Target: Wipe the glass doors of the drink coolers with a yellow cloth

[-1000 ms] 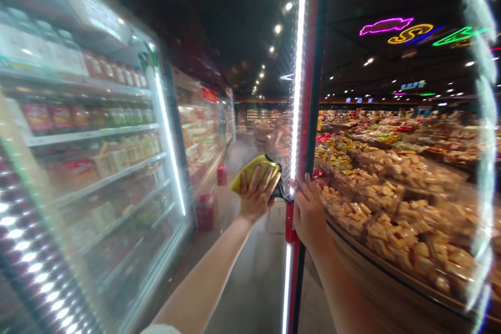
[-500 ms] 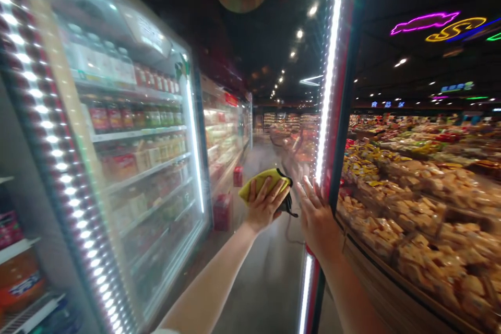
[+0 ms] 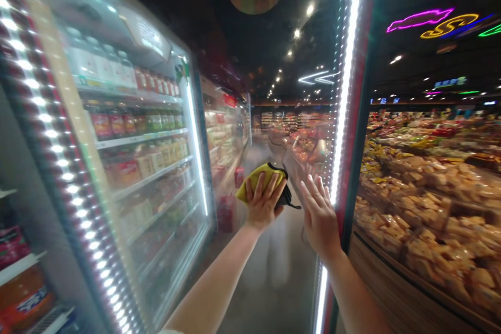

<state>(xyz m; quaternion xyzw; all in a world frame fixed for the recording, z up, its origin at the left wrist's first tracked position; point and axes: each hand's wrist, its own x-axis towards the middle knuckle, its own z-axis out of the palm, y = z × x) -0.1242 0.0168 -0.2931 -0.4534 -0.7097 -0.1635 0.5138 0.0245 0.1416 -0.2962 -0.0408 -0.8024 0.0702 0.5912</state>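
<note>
The left hand [image 3: 263, 203] is closed around a yellow cloth [image 3: 256, 182] and presses it to a glass door [image 3: 301, 266]. The right hand [image 3: 320, 219] is wide open with its fingers spread, and it holds nothing. It is near the door's bright edge [image 3: 344, 115]. Bottles [image 3: 105, 70] stand on shelves [image 3: 136, 139] to the left. Snacks [image 3: 415, 209] lie to the right.
</note>
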